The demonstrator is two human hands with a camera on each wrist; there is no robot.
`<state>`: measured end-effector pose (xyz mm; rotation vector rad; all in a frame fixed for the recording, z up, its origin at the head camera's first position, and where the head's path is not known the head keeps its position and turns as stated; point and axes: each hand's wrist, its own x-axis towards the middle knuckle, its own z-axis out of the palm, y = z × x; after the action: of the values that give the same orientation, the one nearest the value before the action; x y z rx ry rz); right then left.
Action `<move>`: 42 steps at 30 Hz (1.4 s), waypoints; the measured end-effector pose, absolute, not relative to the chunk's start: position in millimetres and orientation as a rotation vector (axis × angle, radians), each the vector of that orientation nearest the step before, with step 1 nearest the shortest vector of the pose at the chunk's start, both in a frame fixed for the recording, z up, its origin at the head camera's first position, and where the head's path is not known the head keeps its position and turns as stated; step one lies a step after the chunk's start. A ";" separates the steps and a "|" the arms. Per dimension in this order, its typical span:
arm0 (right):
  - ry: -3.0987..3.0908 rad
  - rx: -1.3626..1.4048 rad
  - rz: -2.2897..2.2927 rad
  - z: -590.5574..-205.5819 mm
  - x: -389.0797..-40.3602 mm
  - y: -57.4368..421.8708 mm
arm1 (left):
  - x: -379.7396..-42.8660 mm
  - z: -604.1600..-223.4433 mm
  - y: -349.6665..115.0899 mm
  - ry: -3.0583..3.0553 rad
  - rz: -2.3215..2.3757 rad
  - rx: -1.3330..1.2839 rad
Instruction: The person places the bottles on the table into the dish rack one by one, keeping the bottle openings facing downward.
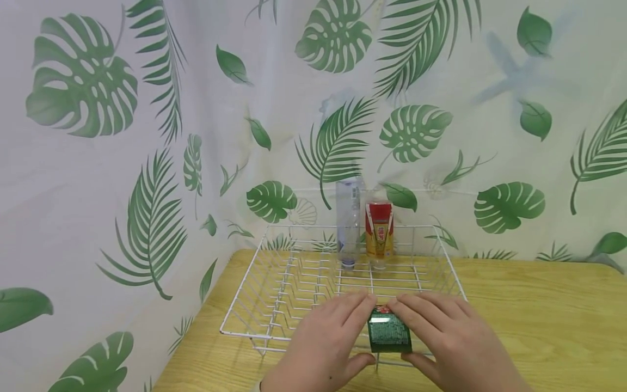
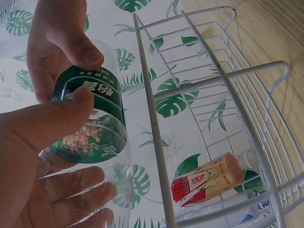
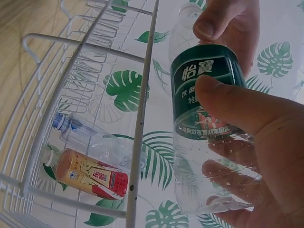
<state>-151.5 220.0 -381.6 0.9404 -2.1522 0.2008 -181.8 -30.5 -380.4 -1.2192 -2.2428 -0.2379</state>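
Note:
A clear plastic water bottle with a green label [image 1: 390,331] lies sideways between both hands, over the near side of a white wire rack [image 1: 235,333]. My left hand [image 1: 325,340] grips one end of it, fingers over the far side and thumb on the near side. On the other end, my right hand [image 1: 453,337] holds it the same way. Fingers show through the clear wall of the bottle [image 3: 190,166] in the right wrist view. Most of its clear ends are hidden behind the hands in the head view.
Toward the back of the rack, a red and yellow labelled bottle [image 1: 379,231] stands neck down beside a clear bottle with a blue cap [image 1: 348,226]. The rack sits on a wooden table [image 1: 543,321], in front of a leaf-patterned cloth [image 1: 455,76].

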 end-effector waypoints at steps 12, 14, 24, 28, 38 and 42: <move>-2.202 0.930 0.235 -373.7 -148.9 227.9 | -180.6 -383.3 -29.6 -2.318 -0.272 -1.245; -2.211 0.905 0.268 -369.9 -146.7 230.5 | -180.7 -383.3 -31.0 -2.355 -0.305 -1.232; -2.331 0.690 0.590 -352.5 -134.8 256.5 | -185.4 -373.2 -38.6 -2.660 -0.685 -1.087; -2.353 0.597 0.805 -348.0 -131.2 264.2 | -186.9 -372.7 -40.4 -2.687 -0.919 -1.084; -2.006 0.872 1.735 -354.5 -137.9 266.7 | -191.9 -387.6 -30.0 -2.322 -2.263 -1.355; -1.912 0.941 1.991 -364.9 -144.2 262.4 | -187.4 -394.2 -20.8 -2.149 -2.559 -1.402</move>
<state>-144.2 262.4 -364.9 0.9411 -1.9123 1.9911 -187.4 -20.8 -394.2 -1.4019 -2.1488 -2.5590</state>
